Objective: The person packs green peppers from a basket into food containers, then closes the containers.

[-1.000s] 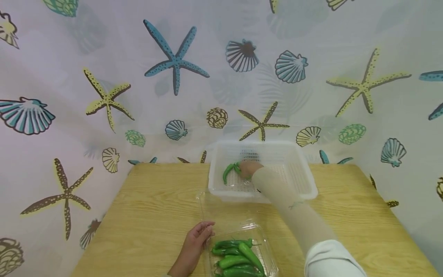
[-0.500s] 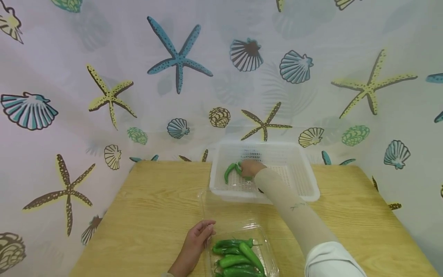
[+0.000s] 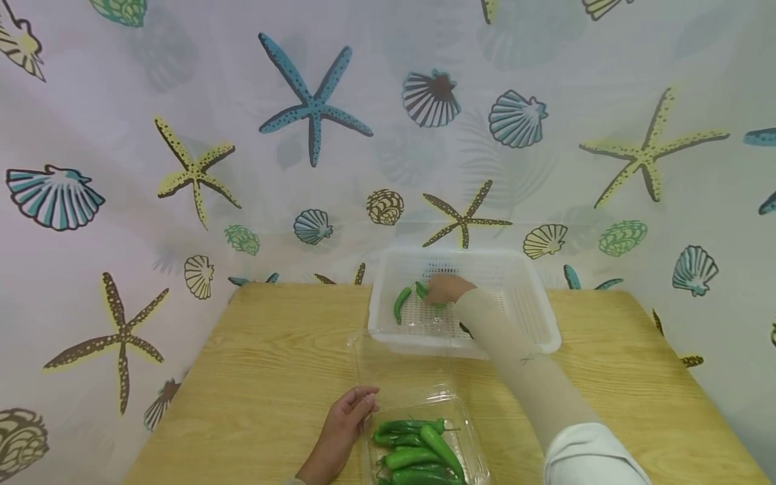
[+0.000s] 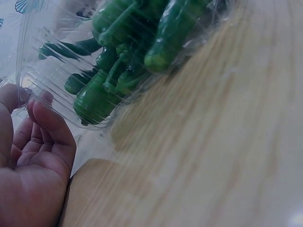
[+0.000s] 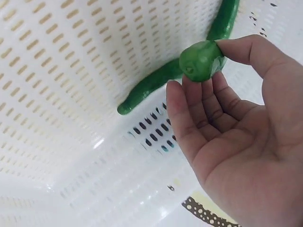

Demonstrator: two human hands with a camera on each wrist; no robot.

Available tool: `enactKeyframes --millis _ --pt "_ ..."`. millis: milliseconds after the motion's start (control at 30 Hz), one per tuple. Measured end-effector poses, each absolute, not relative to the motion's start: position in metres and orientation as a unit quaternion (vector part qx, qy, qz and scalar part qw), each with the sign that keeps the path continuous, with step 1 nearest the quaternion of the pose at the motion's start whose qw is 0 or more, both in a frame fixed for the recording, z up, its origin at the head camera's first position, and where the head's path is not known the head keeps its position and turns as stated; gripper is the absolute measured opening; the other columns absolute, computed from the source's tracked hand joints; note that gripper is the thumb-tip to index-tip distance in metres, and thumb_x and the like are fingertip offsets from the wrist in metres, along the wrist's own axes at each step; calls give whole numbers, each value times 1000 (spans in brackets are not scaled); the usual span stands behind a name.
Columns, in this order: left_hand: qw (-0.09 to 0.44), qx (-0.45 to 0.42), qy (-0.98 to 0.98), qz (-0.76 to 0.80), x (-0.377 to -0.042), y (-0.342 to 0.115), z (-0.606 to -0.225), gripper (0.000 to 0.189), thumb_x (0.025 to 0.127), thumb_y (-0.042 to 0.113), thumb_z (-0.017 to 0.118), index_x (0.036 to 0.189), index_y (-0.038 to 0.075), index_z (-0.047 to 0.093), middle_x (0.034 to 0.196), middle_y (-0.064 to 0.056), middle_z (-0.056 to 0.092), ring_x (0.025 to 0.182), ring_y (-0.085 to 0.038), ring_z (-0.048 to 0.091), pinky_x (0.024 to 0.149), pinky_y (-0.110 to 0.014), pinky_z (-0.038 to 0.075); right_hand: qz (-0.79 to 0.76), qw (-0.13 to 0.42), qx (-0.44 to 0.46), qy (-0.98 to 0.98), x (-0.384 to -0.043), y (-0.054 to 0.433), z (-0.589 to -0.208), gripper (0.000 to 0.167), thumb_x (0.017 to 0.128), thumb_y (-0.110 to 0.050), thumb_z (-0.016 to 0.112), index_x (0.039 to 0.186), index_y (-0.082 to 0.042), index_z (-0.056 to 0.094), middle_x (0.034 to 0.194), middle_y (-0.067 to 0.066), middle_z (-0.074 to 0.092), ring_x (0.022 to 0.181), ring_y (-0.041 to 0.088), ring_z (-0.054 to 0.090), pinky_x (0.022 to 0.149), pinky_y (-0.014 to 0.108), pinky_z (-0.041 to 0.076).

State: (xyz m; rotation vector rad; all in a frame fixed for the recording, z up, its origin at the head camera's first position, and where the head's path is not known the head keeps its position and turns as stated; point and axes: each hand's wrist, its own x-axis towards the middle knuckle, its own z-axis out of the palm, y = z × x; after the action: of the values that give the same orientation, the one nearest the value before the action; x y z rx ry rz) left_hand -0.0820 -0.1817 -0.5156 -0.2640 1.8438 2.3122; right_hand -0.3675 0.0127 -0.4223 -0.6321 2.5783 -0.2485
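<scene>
One glossy green pepper (image 5: 198, 61) pinched by right hand (image 5: 236, 142)

Held inside one white perforated plastic basket (image 3: 518, 269); two more slender green peppers (image 5: 151, 87) seen there. One clear plastic container (image 3: 465, 431), filled with at least five green peppers (image 3: 407, 459), is edge-pinched by left hand (image 3: 339, 428).

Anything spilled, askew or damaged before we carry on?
Nothing stands out. Green peppers sit inside the clear container, whose edge the left hand pinches; others are in the white basket, where the right hand pinches one pepper. The open lid overlaps the basket in the head view, but I can't tell whether they touch.
</scene>
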Motion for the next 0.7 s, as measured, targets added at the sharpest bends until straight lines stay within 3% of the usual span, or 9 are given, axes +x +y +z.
enactKeyframes --millis 67,167,233,300,400,700 --pt "88 -85 619 776 -82 -181 -514 47 92 33 59 124 -1 52 94 -6 60 75 -9 50 59 -19 41 -108 226 -243 937 -369 17 -412 32 84 -27 61 60 -14 44 61 -1 41 57 15 38 57 30 37" --pt "87 -77 620 776 -80 -181 -509 47 93 29 58 125 -4 50 93 -6 60 73 -10 49 59 -19 40 -144 212 -261 931 -369 22 -393 23 84 -22 59 68 -8 54 67 0 45 62 15 41 62 31 40" --pt "89 -73 622 775 -78 -181 -503 47 93 28 57 125 -6 49 93 -7 59 73 -10 49 59 -19 40 -159 208 -270 927 -366 25 -383 18 87 -23 58 85 -5 62 82 2 54 74 15 49 71 33 44" --pt "91 -72 622 774 -76 -181 -497 47 94 27 57 125 -7 48 94 -7 59 75 -10 50 61 -19 41 -171 207 -279 922 -362 29 -375 26 88 -24 57 103 -3 62 99 6 59 89 18 54 80 36 46" --pt "92 -74 622 774 -74 -180 -493 46 94 27 57 125 -6 48 94 -6 59 78 -11 51 62 -20 42 -191 204 -292 915 -353 34 -366 33 89 -25 57 114 -3 59 111 9 58 101 22 54 86 39 45" --pt "90 -74 616 779 -75 -177 -491 47 93 27 58 125 -6 49 100 -14 57 79 -12 50 63 -19 43 -245 167 -348 889 -317 56 -343 25 88 -19 60 105 -2 60 96 6 61 90 21 57 79 34 48"
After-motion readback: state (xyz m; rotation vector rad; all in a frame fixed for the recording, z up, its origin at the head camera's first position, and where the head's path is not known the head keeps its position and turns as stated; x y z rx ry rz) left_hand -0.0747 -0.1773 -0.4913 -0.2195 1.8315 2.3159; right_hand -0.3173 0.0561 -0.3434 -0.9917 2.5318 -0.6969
